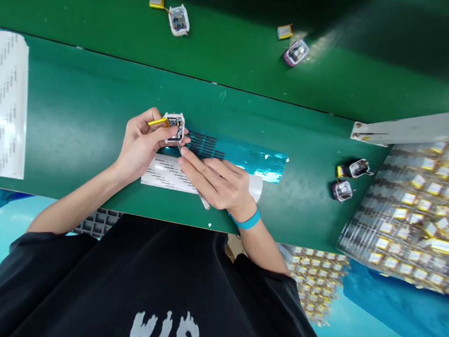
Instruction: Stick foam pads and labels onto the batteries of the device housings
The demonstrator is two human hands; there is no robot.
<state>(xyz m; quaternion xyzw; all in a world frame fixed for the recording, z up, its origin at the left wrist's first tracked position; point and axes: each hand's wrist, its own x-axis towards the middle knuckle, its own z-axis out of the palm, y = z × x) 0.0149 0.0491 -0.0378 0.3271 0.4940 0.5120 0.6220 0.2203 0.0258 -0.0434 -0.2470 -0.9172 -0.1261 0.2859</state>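
My left hand grips a small white watch-like case, its circuit board facing up. A yellow battery sticks out from the case's left side. My right hand is closed around a slim pale tool; its thin dark tip reaches the lower edge of the case. Whether the tool is a pair of tweezers, I cannot tell. Under my hands lie a white printed adhesive sheet and a shiny blue film with rows of black strips.
Opened cases with batteries lie on the far green belt, including a white one and a purple one. Two more sit to the right, beside stacked clear trays of batteries. A metal bracket crosses at right; white sheets lie left.
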